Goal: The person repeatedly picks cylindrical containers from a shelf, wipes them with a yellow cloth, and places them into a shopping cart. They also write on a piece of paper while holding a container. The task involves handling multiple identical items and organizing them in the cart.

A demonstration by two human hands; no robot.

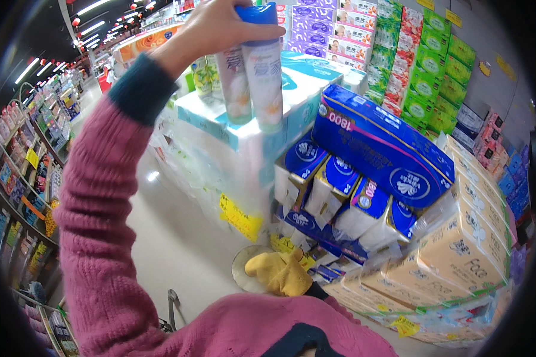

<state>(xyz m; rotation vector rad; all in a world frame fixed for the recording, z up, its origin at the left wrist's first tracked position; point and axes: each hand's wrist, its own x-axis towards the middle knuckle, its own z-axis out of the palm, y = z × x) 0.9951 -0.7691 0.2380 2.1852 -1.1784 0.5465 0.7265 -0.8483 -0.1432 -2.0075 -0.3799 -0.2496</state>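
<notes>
My left hand (220, 27) is raised at the top, its fingers closed round the upper ends of two tall pale spray cans. The right-hand can (265, 83) has a blue cap; the other can (236, 89) hangs beside it. Both are upright over the corner of a white and teal stack of wrapped packs (205, 119). Low in front of me, a mustard-yellow glove or bunched cloth (280, 271) covers my right hand. Its fingers are hidden. Behind it shows a round pale rim (239, 271), whose kind I cannot make out.
Blue tissue packs (381, 146) are piled on the right. Beige wrapped packs (458, 250) stand nearer. Tall rows of green boxes (429, 65) line the back wall. Full store shelves (24, 172) run along the left, beside the pale floor (173, 220). A yellow sign (239, 217) hangs on the stack.
</notes>
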